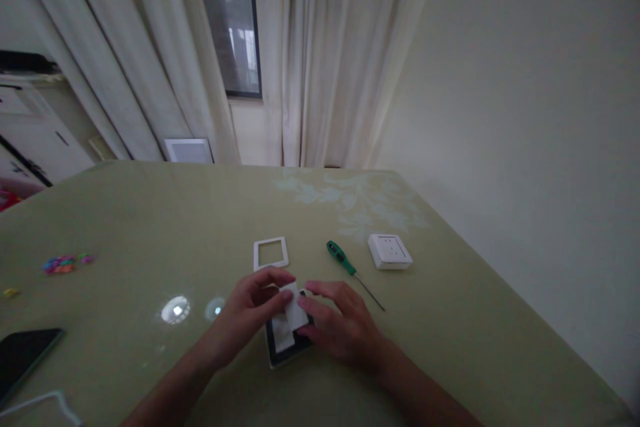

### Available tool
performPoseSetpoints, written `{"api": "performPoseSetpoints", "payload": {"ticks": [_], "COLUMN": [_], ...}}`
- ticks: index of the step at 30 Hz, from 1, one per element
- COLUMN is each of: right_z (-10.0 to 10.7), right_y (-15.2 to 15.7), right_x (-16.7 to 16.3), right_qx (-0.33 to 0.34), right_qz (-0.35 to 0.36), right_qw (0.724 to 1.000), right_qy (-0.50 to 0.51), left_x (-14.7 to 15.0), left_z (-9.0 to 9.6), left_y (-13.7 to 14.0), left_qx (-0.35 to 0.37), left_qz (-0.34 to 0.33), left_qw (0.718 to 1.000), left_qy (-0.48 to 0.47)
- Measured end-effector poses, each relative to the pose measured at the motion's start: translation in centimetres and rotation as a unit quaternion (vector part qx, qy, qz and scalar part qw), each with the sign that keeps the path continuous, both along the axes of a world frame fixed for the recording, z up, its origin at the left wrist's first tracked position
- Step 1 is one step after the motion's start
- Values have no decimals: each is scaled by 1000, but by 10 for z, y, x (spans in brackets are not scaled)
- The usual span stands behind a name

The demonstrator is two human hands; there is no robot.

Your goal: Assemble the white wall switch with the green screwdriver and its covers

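Observation:
My left hand [255, 300] pinches a white rectangular switch rocker [296, 310] between thumb and fingers. From the other side, my right hand [343, 320] holds the rocker's right edge with its fingertips. Below the rocker lies a wall switch body [274, 355] with a black inside and a pale rim, partly covered by the hands. A second white strip shows on its left half. Just beyond my left hand lies a white square switch frame [257, 255]. A green-handled screwdriver [342, 257] rests beyond my right hand, its shaft pointing toward the lower right.
A white socket box [390, 252] stands right of the screwdriver. Small colourful pieces [65, 263] and a yellow bit [11, 293] lie far left. A dark phone [25, 353] and a white cable [45, 399] are at the left edge. A wall borders the table [150, 213] on the right.

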State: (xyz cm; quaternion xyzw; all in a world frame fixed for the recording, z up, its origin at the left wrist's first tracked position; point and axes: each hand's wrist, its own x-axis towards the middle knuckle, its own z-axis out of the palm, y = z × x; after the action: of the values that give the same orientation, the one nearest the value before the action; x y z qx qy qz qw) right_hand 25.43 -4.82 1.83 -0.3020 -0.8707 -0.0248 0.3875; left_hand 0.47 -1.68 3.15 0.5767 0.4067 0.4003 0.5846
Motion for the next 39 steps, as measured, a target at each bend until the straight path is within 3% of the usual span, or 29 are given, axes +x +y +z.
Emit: {"api": "performPoseSetpoints", "payload": {"ticks": [3,8,12,20,30,39], "right_z": [10,17,14,10,10,10], "right_y": [-2,-1,2,3,3,4], "right_x": [0,4,11,2,-3,0], "right_qx": [46,36,8,64,73,-5], "right_qz": [42,70,69,78,83,105], "right_qw": [998,996,996,994,992,990], "right_qy": [-31,-42,-53,-45,-54,-91], "left_x": [11,4,3,2,2,2], "left_z": [-6,4,3,-21,-20,-20], "left_y": [-6,-6,-5,4,7,8], "left_qx": [27,196,260,228,212,199], "left_qz": [2,34,6,-38,-40,-31], "left_qw": [999,965,943,953,955,958], "left_qy": [20,173,207,197,204,205]}}
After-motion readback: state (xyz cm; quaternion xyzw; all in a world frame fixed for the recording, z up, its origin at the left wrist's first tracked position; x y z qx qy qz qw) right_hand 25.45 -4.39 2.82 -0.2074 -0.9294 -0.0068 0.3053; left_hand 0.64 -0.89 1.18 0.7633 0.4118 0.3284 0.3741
